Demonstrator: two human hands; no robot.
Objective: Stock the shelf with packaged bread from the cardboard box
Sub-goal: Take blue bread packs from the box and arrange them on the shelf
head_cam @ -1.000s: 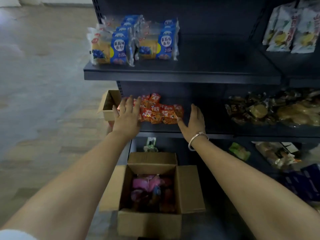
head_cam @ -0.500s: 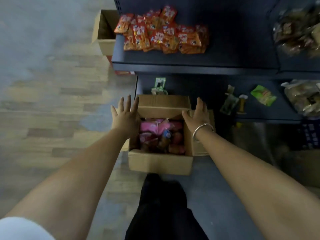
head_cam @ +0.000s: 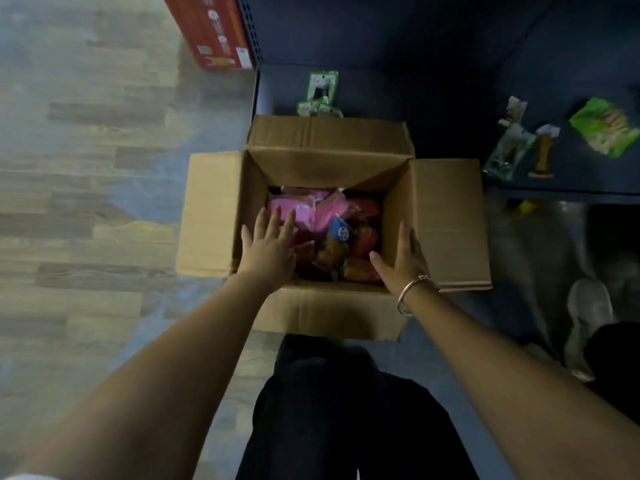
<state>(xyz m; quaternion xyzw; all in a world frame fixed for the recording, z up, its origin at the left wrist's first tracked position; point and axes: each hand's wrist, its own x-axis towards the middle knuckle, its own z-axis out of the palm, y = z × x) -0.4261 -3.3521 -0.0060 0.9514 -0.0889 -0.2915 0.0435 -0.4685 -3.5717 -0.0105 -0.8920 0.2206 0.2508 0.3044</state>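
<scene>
Both hands have come down from the shelf level into the open brown cardboard box (head_cam: 332, 306), which now fills the middle of the view where half a second ago it lay farther off below the orange packets. That upper shelf has gone out of sight.

The left hand (head_cam: 268, 247) reaches over the near left corner of the box, its fingers (head_cam: 287, 220) straight and spread apart above the pink plastic bread packages (head_cam: 304, 209) inside; whether they touch the packages cannot be told. It grips nothing. The right hand (head_cam: 403, 258) lies against the inner face of the right wall of the box, fingers straight and close together, thumb out toward the contents, holding nothing. A silver bangle (head_cam: 414, 294) circles the right wrist.

The packaged bread is in the box: pink packs toward the back, a blue-labelled clear package (head_cam: 337, 244) with yellow-brown bread near the middle, and orange-red ones beside it. The box sits on the floor with all its flaps folded outward, its far flap against the dark blue bottom shelf (head_cam: 433, 109).

On that shelf lie small green-and-white hanging packets (head_cam: 320, 91) just behind the box and, to the right, a crumpled green snack bag (head_cam: 604, 128) and some small clear packets (head_cam: 510, 150). A red carton (head_cam: 214, 32) stands at the upper left on the wood-patterned floor (head_cam: 86, 168). A white shoe (head_cam: 585, 320) shows at the right.
</scene>
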